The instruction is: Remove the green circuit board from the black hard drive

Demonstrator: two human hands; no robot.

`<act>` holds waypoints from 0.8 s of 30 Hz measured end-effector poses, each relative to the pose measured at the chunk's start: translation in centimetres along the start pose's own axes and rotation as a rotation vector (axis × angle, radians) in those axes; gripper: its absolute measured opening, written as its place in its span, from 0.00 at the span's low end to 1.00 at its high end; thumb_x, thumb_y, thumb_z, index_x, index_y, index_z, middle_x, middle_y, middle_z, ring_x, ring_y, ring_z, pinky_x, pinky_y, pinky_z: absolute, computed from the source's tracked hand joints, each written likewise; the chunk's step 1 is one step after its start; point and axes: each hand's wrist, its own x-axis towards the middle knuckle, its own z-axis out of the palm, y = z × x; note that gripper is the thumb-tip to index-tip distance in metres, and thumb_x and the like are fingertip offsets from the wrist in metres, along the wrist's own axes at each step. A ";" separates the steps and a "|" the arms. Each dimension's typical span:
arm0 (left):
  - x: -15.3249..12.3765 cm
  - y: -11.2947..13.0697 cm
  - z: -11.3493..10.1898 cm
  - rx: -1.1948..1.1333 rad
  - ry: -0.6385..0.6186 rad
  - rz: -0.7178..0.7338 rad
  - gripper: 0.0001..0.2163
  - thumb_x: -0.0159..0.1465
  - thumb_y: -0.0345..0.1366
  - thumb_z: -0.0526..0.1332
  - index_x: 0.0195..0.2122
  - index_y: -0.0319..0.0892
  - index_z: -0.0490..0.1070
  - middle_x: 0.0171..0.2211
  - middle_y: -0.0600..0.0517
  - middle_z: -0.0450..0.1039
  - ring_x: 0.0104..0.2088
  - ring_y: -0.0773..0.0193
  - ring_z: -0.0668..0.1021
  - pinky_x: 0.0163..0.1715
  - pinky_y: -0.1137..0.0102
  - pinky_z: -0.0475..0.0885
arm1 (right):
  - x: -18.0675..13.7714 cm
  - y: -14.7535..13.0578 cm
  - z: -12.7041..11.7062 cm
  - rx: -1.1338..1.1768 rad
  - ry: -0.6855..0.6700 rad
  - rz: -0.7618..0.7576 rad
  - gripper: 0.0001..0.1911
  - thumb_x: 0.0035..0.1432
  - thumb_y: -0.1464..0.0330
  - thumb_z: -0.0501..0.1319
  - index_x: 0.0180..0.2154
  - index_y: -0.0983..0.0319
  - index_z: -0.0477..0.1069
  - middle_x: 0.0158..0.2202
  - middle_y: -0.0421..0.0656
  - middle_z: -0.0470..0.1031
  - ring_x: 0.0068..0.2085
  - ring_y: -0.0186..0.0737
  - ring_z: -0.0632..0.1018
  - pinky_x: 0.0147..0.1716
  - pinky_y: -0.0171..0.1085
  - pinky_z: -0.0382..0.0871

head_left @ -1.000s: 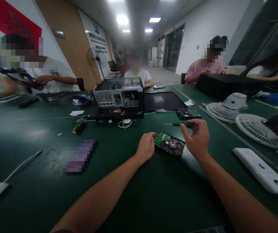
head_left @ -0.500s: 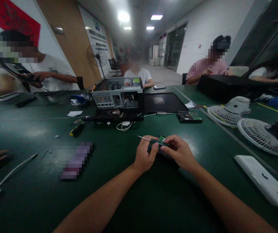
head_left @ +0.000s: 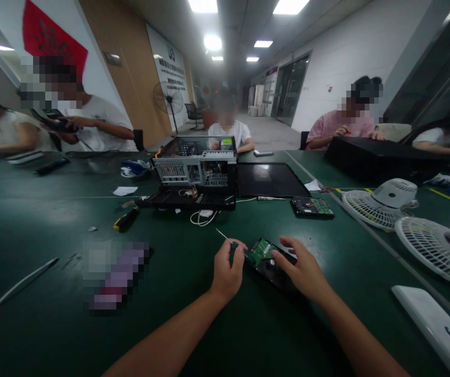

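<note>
My left hand (head_left: 227,269) is closed around the dark green handle of a screwdriver (head_left: 234,246), whose thin metal shaft points up and to the left. Just right of it is a hard drive (head_left: 270,269) with its green circuit board facing up. My right hand (head_left: 305,269) grips the drive's right side, its thumb over the board and its index finger stretched out past the far edge. The other right fingers are mostly hidden. The screwdriver's handle end sits close to the drive's left edge; I cannot tell whether they touch.
Ahead stands an opened computer case (head_left: 195,170), with a black side panel (head_left: 272,179) beside it. Another hard drive (head_left: 312,207) lies at right. A yellow-black screwdriver (head_left: 126,219), white fan parts (head_left: 382,204) and a white casing (head_left: 437,324) lie around. People sit across the table.
My hands have moved apart. The screwdriver has gone left and down in my left hand, uncovering the drive's circuit board. The camera view has tilted up slightly.
</note>
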 end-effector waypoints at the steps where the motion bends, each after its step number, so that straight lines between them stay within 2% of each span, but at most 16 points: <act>1: 0.0 0.0 0.0 -0.007 -0.002 -0.010 0.10 0.73 0.39 0.54 0.40 0.42 0.72 0.38 0.49 0.75 0.40 0.58 0.77 0.42 0.66 0.70 | 0.0 0.1 0.0 -0.009 -0.013 0.008 0.29 0.63 0.49 0.60 0.57 0.61 0.70 0.57 0.53 0.75 0.57 0.56 0.76 0.56 0.54 0.71; 6: 0.1 0.1 -0.2 0.002 -0.009 -0.041 0.10 0.73 0.39 0.54 0.39 0.42 0.72 0.37 0.49 0.75 0.37 0.59 0.76 0.40 0.67 0.69 | 0.0 -0.2 -0.4 -0.085 -0.117 0.010 0.33 0.61 0.47 0.62 0.59 0.61 0.70 0.58 0.54 0.74 0.57 0.56 0.76 0.57 0.53 0.70; 13: 0.3 -0.2 0.3 0.010 0.009 -0.063 0.10 0.71 0.40 0.55 0.37 0.42 0.72 0.34 0.51 0.75 0.35 0.60 0.76 0.38 0.67 0.69 | -0.3 -0.2 -0.9 -0.219 -0.255 -0.020 0.51 0.50 0.44 0.69 0.67 0.65 0.61 0.64 0.58 0.67 0.63 0.59 0.70 0.63 0.55 0.63; 17: 0.3 -0.8 0.5 -0.031 0.052 -0.122 0.11 0.71 0.42 0.55 0.37 0.43 0.71 0.34 0.51 0.77 0.35 0.60 0.78 0.38 0.67 0.71 | -0.8 -0.5 -0.9 -0.284 -0.319 -0.062 0.58 0.45 0.46 0.72 0.70 0.65 0.56 0.67 0.58 0.63 0.66 0.61 0.65 0.65 0.55 0.59; 20: 0.4 -1.2 0.5 -0.087 0.106 -0.157 0.10 0.71 0.43 0.55 0.39 0.43 0.70 0.34 0.50 0.78 0.36 0.59 0.80 0.40 0.66 0.73 | -1.1 -0.7 -0.8 -0.320 -0.322 -0.078 0.59 0.45 0.49 0.72 0.71 0.67 0.54 0.68 0.60 0.61 0.67 0.62 0.64 0.65 0.56 0.59; 24: 0.6 -1.7 0.2 -0.153 0.100 -0.236 0.08 0.69 0.40 0.56 0.42 0.43 0.69 0.34 0.49 0.79 0.37 0.58 0.82 0.42 0.65 0.75 | -1.4 -0.8 -0.4 -0.362 -0.277 -0.086 0.57 0.45 0.52 0.72 0.70 0.69 0.55 0.65 0.62 0.65 0.65 0.63 0.66 0.63 0.55 0.61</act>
